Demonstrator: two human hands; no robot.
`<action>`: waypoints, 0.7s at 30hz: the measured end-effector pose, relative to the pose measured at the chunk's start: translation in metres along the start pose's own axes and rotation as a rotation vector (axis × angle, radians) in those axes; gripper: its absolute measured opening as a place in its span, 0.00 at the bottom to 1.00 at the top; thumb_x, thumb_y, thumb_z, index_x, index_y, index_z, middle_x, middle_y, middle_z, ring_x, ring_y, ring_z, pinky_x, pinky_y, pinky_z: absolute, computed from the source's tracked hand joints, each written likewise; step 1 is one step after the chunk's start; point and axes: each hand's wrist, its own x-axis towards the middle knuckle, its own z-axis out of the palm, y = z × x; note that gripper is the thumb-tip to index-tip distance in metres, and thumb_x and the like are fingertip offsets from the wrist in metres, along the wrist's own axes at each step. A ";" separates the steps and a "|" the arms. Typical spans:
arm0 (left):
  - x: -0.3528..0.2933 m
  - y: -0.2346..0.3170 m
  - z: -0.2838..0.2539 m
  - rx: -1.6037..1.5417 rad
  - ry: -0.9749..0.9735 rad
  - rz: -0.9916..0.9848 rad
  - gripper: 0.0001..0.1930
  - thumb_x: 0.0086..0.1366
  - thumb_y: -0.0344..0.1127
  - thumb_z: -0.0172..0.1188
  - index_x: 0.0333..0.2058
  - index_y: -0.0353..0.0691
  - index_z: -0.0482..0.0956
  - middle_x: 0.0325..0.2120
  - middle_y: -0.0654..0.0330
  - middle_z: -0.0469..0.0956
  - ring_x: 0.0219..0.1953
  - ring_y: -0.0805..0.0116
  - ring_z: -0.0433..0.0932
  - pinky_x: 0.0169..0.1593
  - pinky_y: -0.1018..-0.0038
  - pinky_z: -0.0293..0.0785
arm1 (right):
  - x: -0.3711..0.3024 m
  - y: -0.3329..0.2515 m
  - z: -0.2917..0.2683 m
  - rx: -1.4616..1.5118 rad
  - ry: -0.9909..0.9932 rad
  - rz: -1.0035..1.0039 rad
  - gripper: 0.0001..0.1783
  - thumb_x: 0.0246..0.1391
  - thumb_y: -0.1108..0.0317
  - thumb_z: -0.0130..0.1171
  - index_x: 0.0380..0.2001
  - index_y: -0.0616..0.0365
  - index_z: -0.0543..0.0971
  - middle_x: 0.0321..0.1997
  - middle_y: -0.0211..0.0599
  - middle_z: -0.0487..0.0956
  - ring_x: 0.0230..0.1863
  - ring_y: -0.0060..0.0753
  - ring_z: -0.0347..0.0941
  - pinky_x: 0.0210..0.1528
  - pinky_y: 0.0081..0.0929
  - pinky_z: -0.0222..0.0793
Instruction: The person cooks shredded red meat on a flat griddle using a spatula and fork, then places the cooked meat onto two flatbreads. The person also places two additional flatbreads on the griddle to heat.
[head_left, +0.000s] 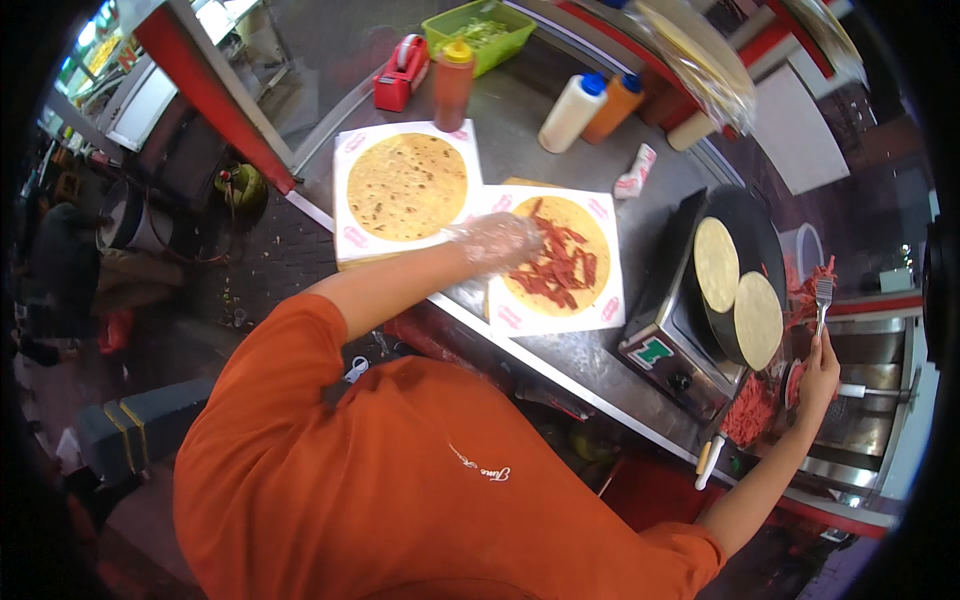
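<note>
My left hand (500, 242), in a clear plastic glove, reaches over the left edge of a round flatbread (592, 228) spread with red meat strips (562, 268). Blur and the glove hide whether its fingers are open or closed. Beneath that bread lies white printed paper (545, 322). Beside it, on more paper, is a plain browned flatbread (407, 187). At the far right my right hand (822, 372) is closed round the handle of a fork (824, 293), which has red meat shreds at its tines. Below that hand sits a heap of red shredded meat (750, 412).
Two pale flatbreads (716, 264) rest on a black griddle (752, 222) over a steel stove (672, 355). Behind stand a red sauce bottle (454, 88), white bottle (572, 115), orange bottle (613, 110), red tape dispenser (401, 75) and green basket (515, 48). A knife (709, 462) lies near the counter edge.
</note>
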 end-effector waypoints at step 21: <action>-0.328 -0.074 -0.067 -1.381 0.335 -0.555 0.12 0.75 0.38 0.63 0.50 0.36 0.86 0.38 0.56 0.87 0.41 0.69 0.85 0.53 0.71 0.80 | -0.191 -0.310 0.375 0.125 -0.919 -0.383 0.21 0.69 0.58 0.65 0.60 0.53 0.84 0.35 0.50 0.88 0.37 0.33 0.85 0.43 0.34 0.78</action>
